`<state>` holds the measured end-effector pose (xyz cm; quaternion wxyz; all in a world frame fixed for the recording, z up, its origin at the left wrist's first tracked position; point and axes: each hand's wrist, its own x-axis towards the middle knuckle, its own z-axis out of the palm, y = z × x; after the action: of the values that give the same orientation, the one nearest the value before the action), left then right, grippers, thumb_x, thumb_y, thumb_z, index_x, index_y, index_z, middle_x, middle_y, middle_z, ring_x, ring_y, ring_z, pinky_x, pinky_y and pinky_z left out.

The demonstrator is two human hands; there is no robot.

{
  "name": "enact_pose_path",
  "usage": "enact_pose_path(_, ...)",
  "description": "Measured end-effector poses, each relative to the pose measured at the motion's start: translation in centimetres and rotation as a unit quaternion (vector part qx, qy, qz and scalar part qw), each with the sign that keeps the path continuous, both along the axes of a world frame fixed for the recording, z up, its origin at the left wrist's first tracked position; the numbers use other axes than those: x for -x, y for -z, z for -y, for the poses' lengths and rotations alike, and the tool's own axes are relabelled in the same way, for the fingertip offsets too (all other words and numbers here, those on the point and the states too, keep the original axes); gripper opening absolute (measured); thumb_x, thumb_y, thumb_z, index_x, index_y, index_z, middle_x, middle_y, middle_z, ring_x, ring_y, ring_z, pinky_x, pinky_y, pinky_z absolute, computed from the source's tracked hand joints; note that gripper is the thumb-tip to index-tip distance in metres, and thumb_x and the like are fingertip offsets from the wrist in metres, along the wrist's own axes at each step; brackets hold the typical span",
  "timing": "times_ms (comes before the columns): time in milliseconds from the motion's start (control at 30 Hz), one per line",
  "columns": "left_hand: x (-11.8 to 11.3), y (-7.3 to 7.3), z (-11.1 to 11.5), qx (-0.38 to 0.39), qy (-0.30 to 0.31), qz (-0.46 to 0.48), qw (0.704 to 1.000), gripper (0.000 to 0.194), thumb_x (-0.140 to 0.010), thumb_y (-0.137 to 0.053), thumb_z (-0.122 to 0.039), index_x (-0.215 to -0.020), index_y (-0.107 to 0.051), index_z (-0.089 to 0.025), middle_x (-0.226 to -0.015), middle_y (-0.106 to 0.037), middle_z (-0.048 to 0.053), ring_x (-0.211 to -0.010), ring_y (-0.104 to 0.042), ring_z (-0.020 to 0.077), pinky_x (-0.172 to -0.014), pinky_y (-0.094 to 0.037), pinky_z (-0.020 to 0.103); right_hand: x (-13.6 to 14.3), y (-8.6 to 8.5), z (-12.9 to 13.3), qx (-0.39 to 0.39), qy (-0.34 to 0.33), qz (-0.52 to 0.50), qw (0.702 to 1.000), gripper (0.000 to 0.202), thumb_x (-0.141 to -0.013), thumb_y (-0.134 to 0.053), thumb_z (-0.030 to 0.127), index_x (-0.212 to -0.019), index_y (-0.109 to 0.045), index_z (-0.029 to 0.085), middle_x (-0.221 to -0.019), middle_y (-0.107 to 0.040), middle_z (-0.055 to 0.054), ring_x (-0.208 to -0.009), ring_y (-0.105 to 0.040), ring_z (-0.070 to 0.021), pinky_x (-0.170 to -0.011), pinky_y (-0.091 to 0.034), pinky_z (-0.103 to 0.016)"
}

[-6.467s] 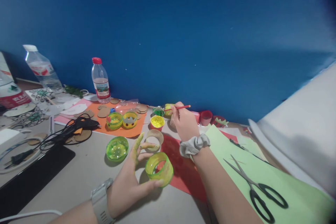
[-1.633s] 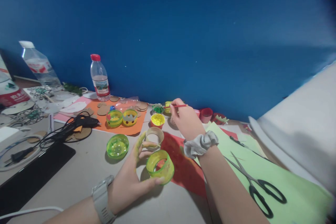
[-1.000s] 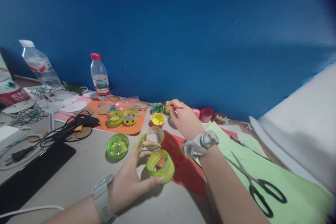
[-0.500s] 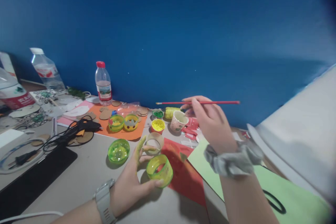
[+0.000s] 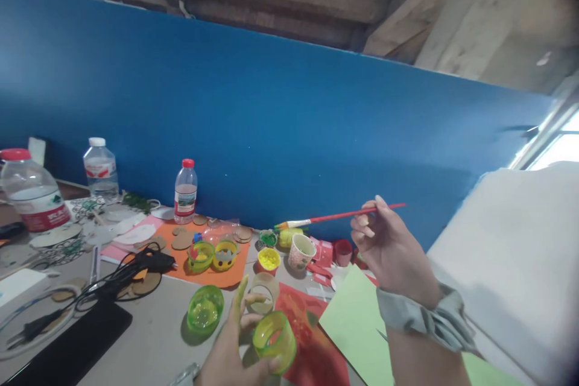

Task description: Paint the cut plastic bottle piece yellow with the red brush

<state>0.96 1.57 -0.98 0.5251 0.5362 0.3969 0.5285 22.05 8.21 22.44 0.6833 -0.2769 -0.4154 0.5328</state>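
Note:
My left hand (image 5: 230,347), yellow paint on its fingers, is closed around a yellow-green translucent plastic cup (image 5: 275,341) low in the view. My right hand (image 5: 384,241) is raised at the right and pinches a paintbrush (image 5: 335,216) by its red handle. The bristles point left, above the paint cups. Below them are a cup of yellow paint (image 5: 269,259), a cup of green paint (image 5: 268,239) and a patterned paper cup (image 5: 301,251). A roll of clear tape (image 5: 263,292) lies just behind my left fingers. A green plastic cup (image 5: 205,310) stands left of that hand.
Two decorated yellow cups (image 5: 225,254) sit on orange paper (image 5: 181,269). Red paper (image 5: 316,362) and light green paper (image 5: 357,307) lie at the right. Bottles (image 5: 185,193), tangled cables (image 5: 136,265) and a black phone (image 5: 85,338) occupy the left. A blue partition (image 5: 271,102) rises behind.
The view has tilted up, showing the ceiling. My right hand has moved right and turned, with the paintbrush now slanting down to the left. My left hand still holds the yellow-green cup.

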Motion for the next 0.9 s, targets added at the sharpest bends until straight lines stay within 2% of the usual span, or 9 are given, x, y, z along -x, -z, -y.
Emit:
enact_pose_path(133,0.2,0.6,-0.4,-0.006,0.018,-0.018,1.0,0.109,-0.069,-0.081,-0.036,-0.156,-0.017,-0.029,-0.145,-0.045,0.015,-0.118,-0.061,0.03,-0.106,-0.049,0.044,0.1,-0.5,-0.8,0.006,-0.035,-0.013,0.999,0.027,-0.065,-0.09,0.035,-0.069,-0.069,0.018,-0.053,-0.06,0.005,-0.047,-0.056,-0.0056,-0.042,-0.049,-0.012)
enact_pose_path(333,0.0,0.7,-0.2,-0.027,-0.001,0.003,1.0,0.102,-0.073,-0.08,-0.043,-0.154,-0.018,-0.034,-0.143,-0.049,0.013,-0.118,-0.06,0.0315,-0.104,-0.05,0.047,0.2,-0.7,-3.9,0.047,-0.077,-0.018,0.996,0.026,-0.089,-0.071,0.031,-0.07,-0.063,0.015,-0.059,-0.058,0.004,-0.049,-0.053,-0.0046,-0.045,-0.048,-0.013)
enact_pose_path(400,0.0,0.6,-0.1,-0.023,0.008,0.002,1.0,0.105,-0.074,-0.079,-0.039,-0.155,-0.012,-0.034,-0.144,-0.048,0.013,-0.122,-0.059,0.0309,-0.106,-0.048,0.047,0.3,-1.0,-5.8,0.066,-0.078,-0.015,0.995,0.022,-0.096,-0.063,0.03,-0.083,-0.064,0.013,-0.07,-0.061,0.002,-0.055,-0.056,-0.006,-0.05,-0.051,-0.017)
enact_pose_path(467,0.1,0.2,0.0,-0.016,0.018,-0.001,1.0,0.106,-0.077,-0.077,-0.038,-0.156,-0.007,-0.034,-0.147,-0.046,0.014,-0.122,-0.059,0.0301,-0.106,-0.048,0.047,0.6,-1.6,-7.5,0.076,-0.069,-0.009,0.995,0.022,-0.098,-0.061,0.034,-0.106,-0.064,0.014,-0.094,-0.067,-0.003,-0.072,-0.064,-0.0114,-0.062,-0.057,-0.026)
enact_pose_path(533,0.3,-0.3,0.2,-0.009,0.017,-0.01,1.0,0.106,-0.078,-0.076,-0.038,-0.157,-0.005,-0.034,-0.147,-0.045,0.014,-0.121,-0.059,0.0298,-0.106,-0.047,0.047,1.1,-2.5,-8.5,0.078,-0.056,-0.002,0.995,0.026,-0.098,-0.061,0.035,-0.114,-0.062,0.015,-0.105,-0.067,-0.005,-0.082,-0.067,-0.0148,-0.069,-0.059,-0.031)
enact_pose_path(667,0.6,-1.7,0.5,-0.005,0.023,-0.021,0.999,0.105,-0.08,-0.075,-0.037,-0.156,-0.002,-0.034,-0.147,-0.042,0.014,-0.126,-0.056,0.0285,-0.108,-0.045,0.048,2.0,-2.8,-7.1,0.06,-0.02,0.009,0.998,0.027,-0.102,-0.053,0.035,-0.094,-0.067,0.013,-0.078,-0.066,-0.001,-0.06,-0.059,-0.0071,-0.056,-0.053,-0.019)
enact_pose_path(700,0.6,-2.0,0.6,-0.005,0.029,-0.016,0.999,0.104,-0.081,-0.074,-0.037,-0.155,-0.002,-0.034,-0.147,-0.041,0.014,-0.126,-0.056,0.0277,-0.108,-0.046,0.047,1.9,-2.3,-5.9,0.05,-0.007,0.013,0.999,0.031,-0.102,-0.052,0.037,-0.091,-0.069,0.014,-0.074,-0.066,-0.001,-0.058,-0.059,-0.0063,-0.056,-0.053,-0.017)
enact_pose_path(767,0.6,-2.4,0.7,-0.002,0.029,-0.01,1.0,0.103,-0.082,-0.074,-0.036,-0.155,-0.001,-0.036,-0.147,-0.04,0.012,-0.125,-0.057,0.0259,-0.107,-0.047,0.045,1.1,-0.1,-3.1,0.026,0.03,0.021,0.999,0.026,-0.096,-0.063,0.041,-0.092,-0.071,0.017,-0.076,-0.07,0.0,-0.063,-0.063,-0.0069,-0.059,-0.054,-0.017)
enact_pose_path(900,0.7,-2.8,1.0,0.005,-0.005,-0.027,1.0,0.102,-0.084,-0.072,-0.034,-0.155,0.001,-0.039,-0.149,-0.038,0.011,-0.121,-0.059,0.024,-0.107,-0.047,0.046,-2.6,7.6,3.4,0.007,0.15,0.026,0.988,0.032,-0.068,-0.088,0.046,-0.074,-0.068,0.022,-0.06,-0.064,0.007,-0.057,-0.06,-0.0065,-0.055,-0.051,-0.015)
